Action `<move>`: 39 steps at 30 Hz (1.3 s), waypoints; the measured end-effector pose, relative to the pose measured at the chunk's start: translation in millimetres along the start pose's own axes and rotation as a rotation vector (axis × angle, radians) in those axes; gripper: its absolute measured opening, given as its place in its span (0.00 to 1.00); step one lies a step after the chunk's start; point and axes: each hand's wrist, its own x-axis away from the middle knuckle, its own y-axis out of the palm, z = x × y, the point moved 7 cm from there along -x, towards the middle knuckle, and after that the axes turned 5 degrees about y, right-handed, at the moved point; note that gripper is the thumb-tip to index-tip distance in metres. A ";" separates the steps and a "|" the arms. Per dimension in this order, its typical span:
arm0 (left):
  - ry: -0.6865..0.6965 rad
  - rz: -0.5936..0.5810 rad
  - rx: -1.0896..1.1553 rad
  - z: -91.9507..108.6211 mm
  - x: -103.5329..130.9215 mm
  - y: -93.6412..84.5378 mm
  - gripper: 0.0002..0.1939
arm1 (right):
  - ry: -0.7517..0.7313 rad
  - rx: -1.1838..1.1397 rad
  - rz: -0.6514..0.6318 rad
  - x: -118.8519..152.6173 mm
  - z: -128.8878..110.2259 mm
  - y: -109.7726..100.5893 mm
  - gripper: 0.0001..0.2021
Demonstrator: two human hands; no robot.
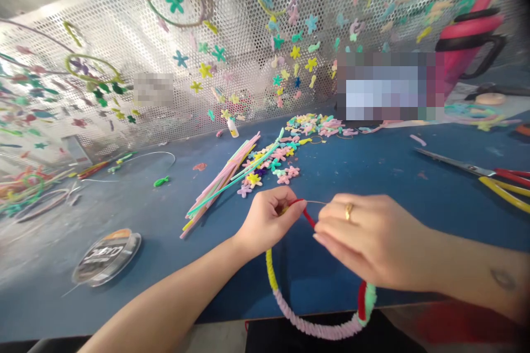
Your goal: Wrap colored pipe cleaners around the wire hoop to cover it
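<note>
Over near edge of blue table [174,242]: pinching red pipe cleaner [308,217] in left hand [263,220], apparently clamping it in right hand [372,237] too, contact half-hidden, to hold it taut; suspending multicoloured hoop [323,332] below both for clearance.

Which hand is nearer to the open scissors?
The right. The right hand is just left of the scissors and closer to the camera; the left hand is farther left, beyond the right one.

gap between spool [108,258] and stems [223,179], scissors [472,167] right
</note>
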 end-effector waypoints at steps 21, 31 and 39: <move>0.069 0.009 0.078 9.7 5.5 -4.0 0.15 | 0.662 -1.216 -0.573 -1.3 69.3 73.3 0.15; 0.115 -0.067 -0.007 15.2 7.6 2.0 0.14 | 0.741 -1.106 -0.214 -5.4 86.8 54.0 0.14; 0.113 -0.094 -0.043 15.8 8.0 4.8 0.14 | 0.548 -0.649 -0.087 -13.3 61.4 5.5 0.13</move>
